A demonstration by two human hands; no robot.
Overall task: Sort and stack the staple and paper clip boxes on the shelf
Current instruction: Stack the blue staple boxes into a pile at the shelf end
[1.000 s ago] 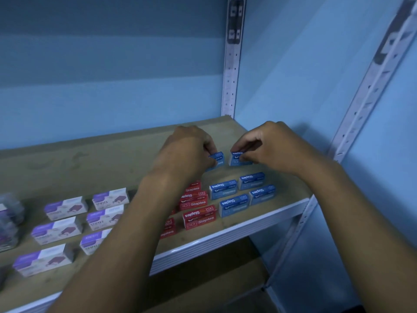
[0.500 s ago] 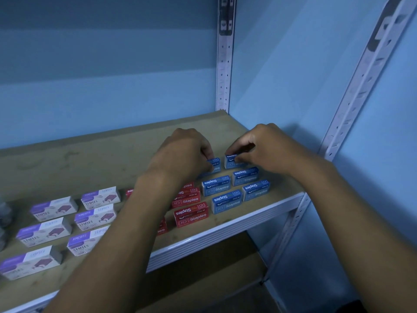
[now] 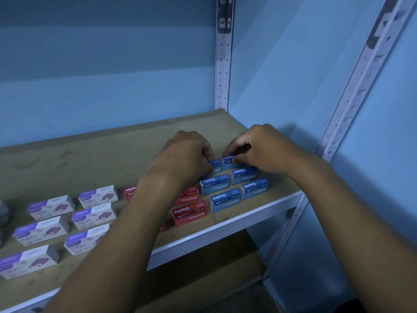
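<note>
I have my left hand (image 3: 189, 159) and right hand (image 3: 261, 152) each pinching a small blue box (image 3: 215, 164) (image 3: 230, 162) near the shelf's (image 3: 90, 159) right rear corner; they look light, stiff cardboard, best gripped by the short ends.

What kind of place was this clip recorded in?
Probably a stockroom or stationery storage corner: a wooden shelf board on slotted metal uprights, blue walls, and rows of blue staple boxes and purple-and-white staple boxes.
</note>
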